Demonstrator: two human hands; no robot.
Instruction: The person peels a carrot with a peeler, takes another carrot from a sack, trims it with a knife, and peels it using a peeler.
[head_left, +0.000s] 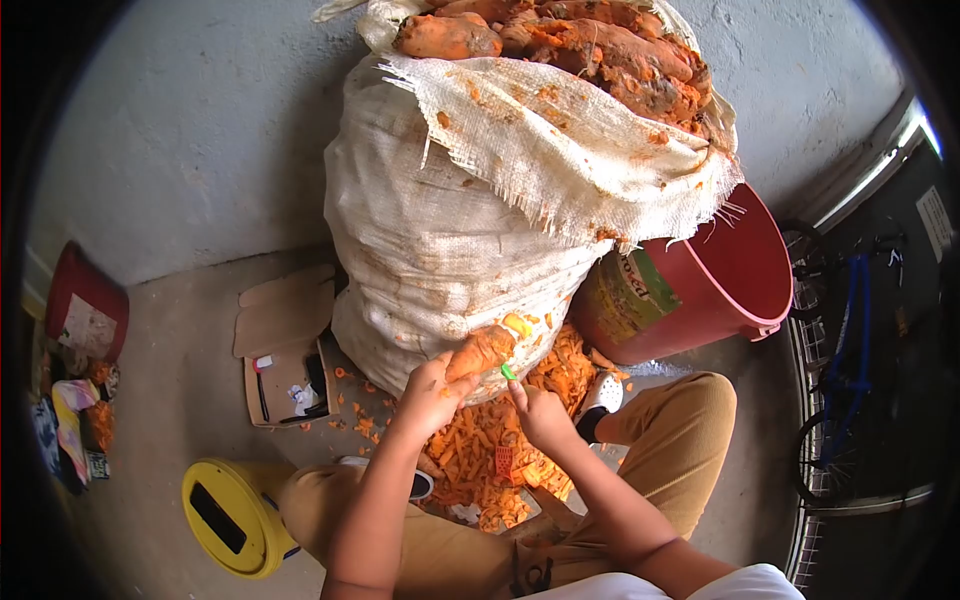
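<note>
My left hand (431, 393) is closed round the lower end of a large orange root (482, 353), whose upper tip shows a yellow patch. Close to the right side of the root, my right hand (540, 413) grips a small tool with a green end (508, 372); the rest of the tool is too small to make out. Below both hands, a heap of orange peelings (470, 450) covers the floor between my legs. Just beyond the hands stands a tall white woven sack (450, 230), with more dirty orange roots (620, 50) at its open top.
A red bucket (740, 265) leans right of the sack. At left are an open cardboard box (285, 345) with small items, a yellow-lidded container (232, 520) and another red bucket (90, 305). A blue bicycle (855, 340) stands far right, a grey wall (200, 130) behind.
</note>
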